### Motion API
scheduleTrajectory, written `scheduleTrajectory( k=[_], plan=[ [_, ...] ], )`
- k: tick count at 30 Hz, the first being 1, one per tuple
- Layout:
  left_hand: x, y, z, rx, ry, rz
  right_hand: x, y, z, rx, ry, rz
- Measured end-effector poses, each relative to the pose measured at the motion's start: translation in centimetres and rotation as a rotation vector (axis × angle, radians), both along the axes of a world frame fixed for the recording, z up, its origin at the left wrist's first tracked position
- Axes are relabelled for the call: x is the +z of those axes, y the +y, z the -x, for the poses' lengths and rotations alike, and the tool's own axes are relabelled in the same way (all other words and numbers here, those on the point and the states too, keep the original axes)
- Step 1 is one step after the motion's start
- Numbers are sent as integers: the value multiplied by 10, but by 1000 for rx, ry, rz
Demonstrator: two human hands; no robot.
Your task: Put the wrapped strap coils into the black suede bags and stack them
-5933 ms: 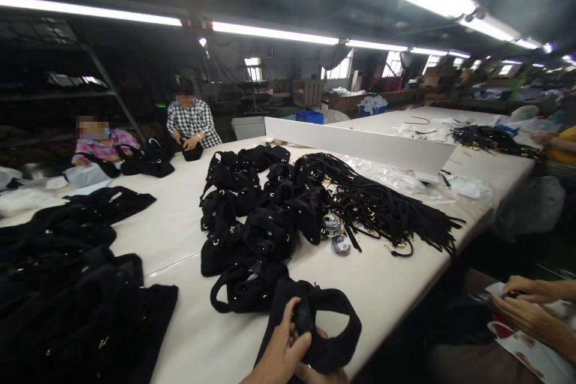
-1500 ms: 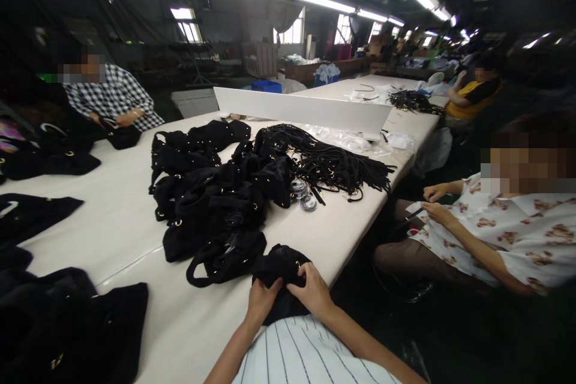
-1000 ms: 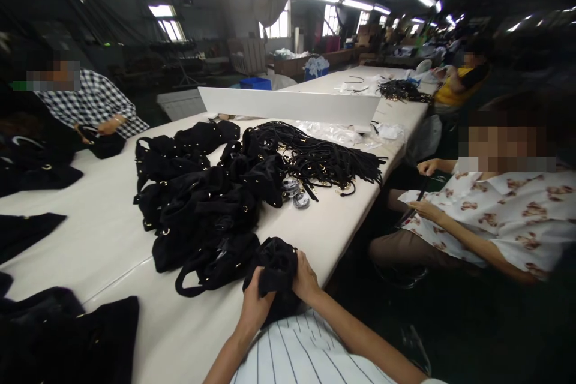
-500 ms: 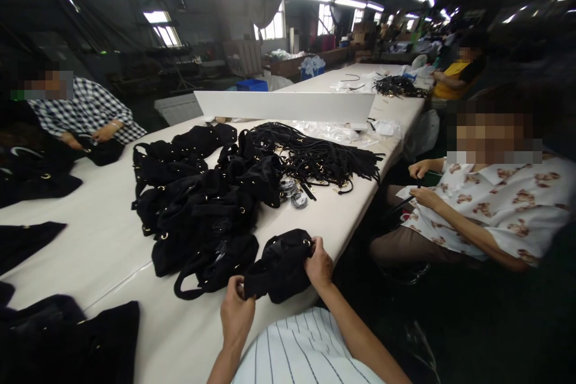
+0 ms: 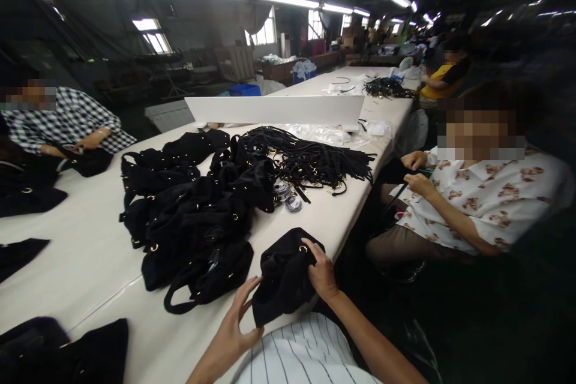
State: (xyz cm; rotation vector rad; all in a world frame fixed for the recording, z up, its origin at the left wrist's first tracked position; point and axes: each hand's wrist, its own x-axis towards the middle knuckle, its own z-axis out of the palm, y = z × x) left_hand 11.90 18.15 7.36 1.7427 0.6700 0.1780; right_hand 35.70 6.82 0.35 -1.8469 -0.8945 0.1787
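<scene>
At the near edge of a long table with a smooth cream surface (image 5: 319,210), a soft black fabric bag (image 5: 285,279) lies just in front of a white shirt with dark stripes (image 5: 310,348). To its left, the left hand (image 5: 231,327) is spread wide, thumb well apart from the fingers, its fingertips at the bag's lower left edge. On the other side, the right hand (image 5: 321,270) touches the bag's upper right part, a finger at a small round gold ring (image 5: 303,249); how tightly it grips, I cannot tell.

Just left of the bag, a heap of black fabric bags (image 5: 198,210) with gold fittings spreads across the table. Behind and right of that lies a tangle of thin black straps with gold clips (image 5: 337,161), with small grey coils in clear wrapping (image 5: 294,203) near it, and beyond stands a low white board (image 5: 274,110). To the right sits a person in a white shirt with brown print (image 5: 481,198), both hands at what seems a dark strip.
</scene>
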Motion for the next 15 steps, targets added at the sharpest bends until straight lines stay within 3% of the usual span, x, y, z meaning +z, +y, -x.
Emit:
scheduleTrajectory(
  k=[2, 6, 9, 11, 13, 15],
  plan=[
    [14, 3, -1, -76, -41, 55, 6, 4, -2, 43, 55, -68],
    [40, 17, -6, -87, -225, 164, 18, 16, -4, 59, 176, -178],
    [52, 33, -12, 63, -338, 272, 28, 19, -7, 79, 240, -248],
    [47, 43, -20, 303, -239, 179, 35, 18, -6, 128, 253, -290],
    [29, 49, -33, 488, -58, 33, 42, 16, -1, 190, 269, -315],
    [2, 46, -48, 510, 52, -38, 46, 16, 7, 216, 293, -333]
  ],
)
